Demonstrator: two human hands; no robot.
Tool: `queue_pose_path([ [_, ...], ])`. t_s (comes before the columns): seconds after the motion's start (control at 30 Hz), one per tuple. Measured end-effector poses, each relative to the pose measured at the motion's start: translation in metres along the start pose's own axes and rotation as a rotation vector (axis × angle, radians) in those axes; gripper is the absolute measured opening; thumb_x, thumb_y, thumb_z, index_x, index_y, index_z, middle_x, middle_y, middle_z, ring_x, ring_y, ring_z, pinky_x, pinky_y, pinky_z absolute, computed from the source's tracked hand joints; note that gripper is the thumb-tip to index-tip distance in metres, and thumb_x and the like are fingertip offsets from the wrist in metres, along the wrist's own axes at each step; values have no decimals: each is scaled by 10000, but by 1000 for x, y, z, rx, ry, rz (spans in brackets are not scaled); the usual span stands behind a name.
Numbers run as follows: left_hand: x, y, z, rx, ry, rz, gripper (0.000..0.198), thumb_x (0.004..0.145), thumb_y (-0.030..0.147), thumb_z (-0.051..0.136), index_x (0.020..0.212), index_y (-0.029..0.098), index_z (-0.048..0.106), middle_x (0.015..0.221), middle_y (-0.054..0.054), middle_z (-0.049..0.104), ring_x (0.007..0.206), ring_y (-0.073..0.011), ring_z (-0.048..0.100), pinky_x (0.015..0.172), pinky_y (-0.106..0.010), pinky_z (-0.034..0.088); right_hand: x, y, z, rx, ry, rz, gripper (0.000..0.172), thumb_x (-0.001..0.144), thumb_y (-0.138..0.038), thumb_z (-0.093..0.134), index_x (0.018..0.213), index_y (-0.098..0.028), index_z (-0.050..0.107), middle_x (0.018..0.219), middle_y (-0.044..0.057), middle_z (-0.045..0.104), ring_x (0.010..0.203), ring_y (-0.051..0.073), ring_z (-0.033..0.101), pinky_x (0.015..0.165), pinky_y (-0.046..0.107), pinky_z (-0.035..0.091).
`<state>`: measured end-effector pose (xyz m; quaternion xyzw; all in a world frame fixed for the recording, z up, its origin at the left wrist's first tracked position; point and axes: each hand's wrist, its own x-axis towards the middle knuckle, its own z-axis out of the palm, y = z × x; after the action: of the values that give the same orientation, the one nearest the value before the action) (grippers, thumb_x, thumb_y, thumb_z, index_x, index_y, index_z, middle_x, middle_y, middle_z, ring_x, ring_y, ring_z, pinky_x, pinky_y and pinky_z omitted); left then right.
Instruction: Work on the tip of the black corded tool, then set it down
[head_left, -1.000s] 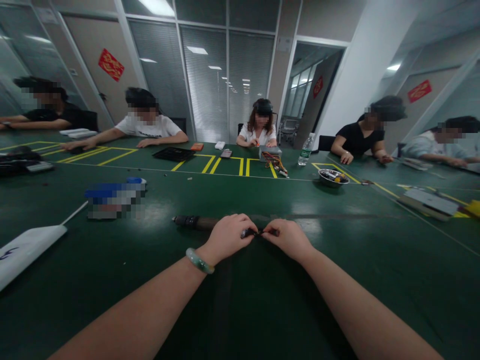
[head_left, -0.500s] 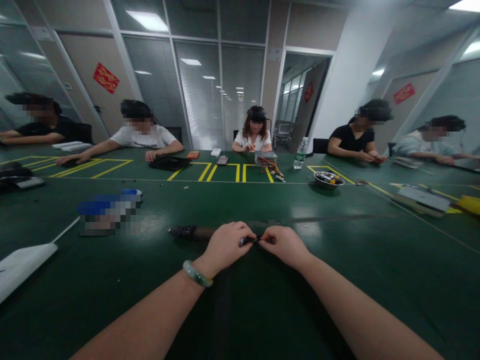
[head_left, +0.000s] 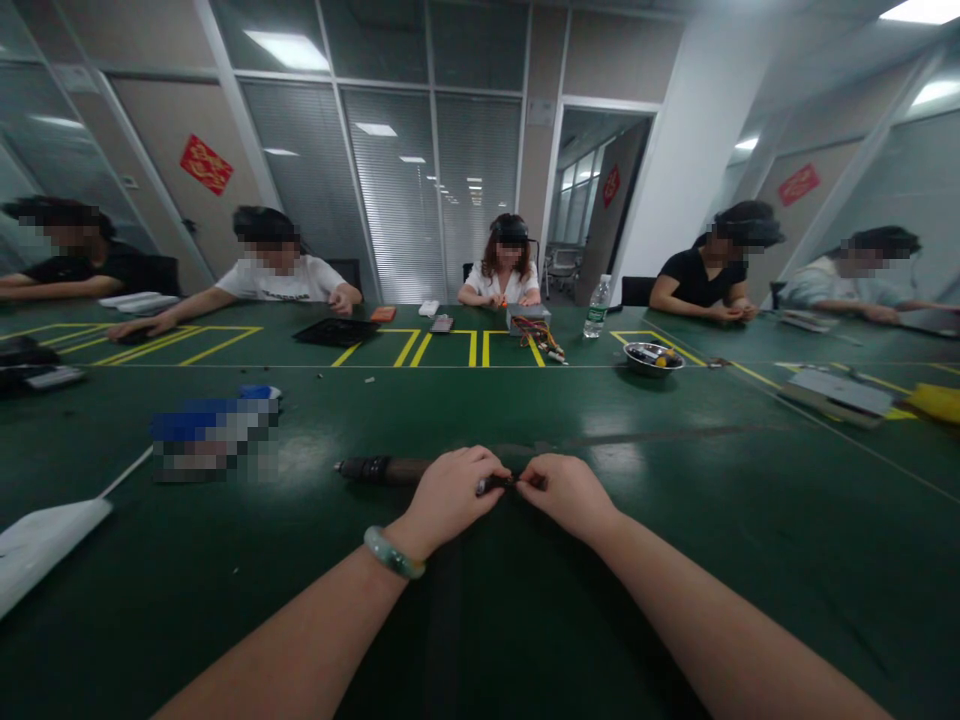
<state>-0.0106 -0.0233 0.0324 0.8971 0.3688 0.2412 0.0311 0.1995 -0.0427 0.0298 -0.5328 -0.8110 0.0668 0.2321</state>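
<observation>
My left hand (head_left: 454, 495), with a green bangle (head_left: 391, 553) on the wrist, is closed around a small dark piece with a shiny end (head_left: 491, 485). Its exact kind does not show. Fingertips of my right hand (head_left: 574, 492) are pinched together at the right end of that piece, almost meeting the left fingertips; what they hold is too small to make out. Just behind my left hand, a dark electric screwdriver (head_left: 379, 470) lies on its side with its tip to the left. Part of its body is hidden by my hand.
On the green table (head_left: 300, 620) are a white power strip (head_left: 52, 545) and a blurred-out blue item (head_left: 199, 425) to the left. Farther back stand a metal bowl (head_left: 654, 360) of small parts, a water bottle (head_left: 597, 308) and a box with coloured wires (head_left: 536, 325). Several people sit opposite.
My view has shifted slightly. Both hands keep almost the same hold on the small dark piece. Across the table, the person in a white T-shirt has raised one hand off the black tray.
</observation>
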Motion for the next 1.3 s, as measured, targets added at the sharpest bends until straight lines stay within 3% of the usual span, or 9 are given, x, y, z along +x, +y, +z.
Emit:
queue_pose_path([
  [0.57,-2,2,-5,-17,-18,-9,181,841,292,580,1015,250,613,1034,-5,597,941,-182,561,850,-333,432,2,-3,8,-356,112,-256,234,922,-291,477,892,-213,696,946,48,655,887,172,552,834,292,418],
  [0.9,-5,0,-6,3,-33,25,225,829,266,602,1053,255,587,1062,-14,582,983,-191,546,869,-338,408,1,-7,14,-307,18,-173,190,928,-251,473,1023,-231,635,1034,24,664,938,142,606,848,259,428],
  [1.1,-8,1,-9,-22,-8,4,313,832,277,600,1136,262,528,1102,-14,583,1011,-193,543,895,-347,403,5,-4,16,-316,-10,-177,157,922,-254,475,975,-206,615,931,27,644,850,145,606,783,266,444],
  [1.3,-10,0,-10,-35,31,-8,404,811,326,616,1187,249,491,1148,-19,589,1079,-200,531,1051,-407,306,11,-3,14,-326,-65,-197,117,889,-227,515,954,-181,602,911,34,616,816,155,602,738,267,454],
])
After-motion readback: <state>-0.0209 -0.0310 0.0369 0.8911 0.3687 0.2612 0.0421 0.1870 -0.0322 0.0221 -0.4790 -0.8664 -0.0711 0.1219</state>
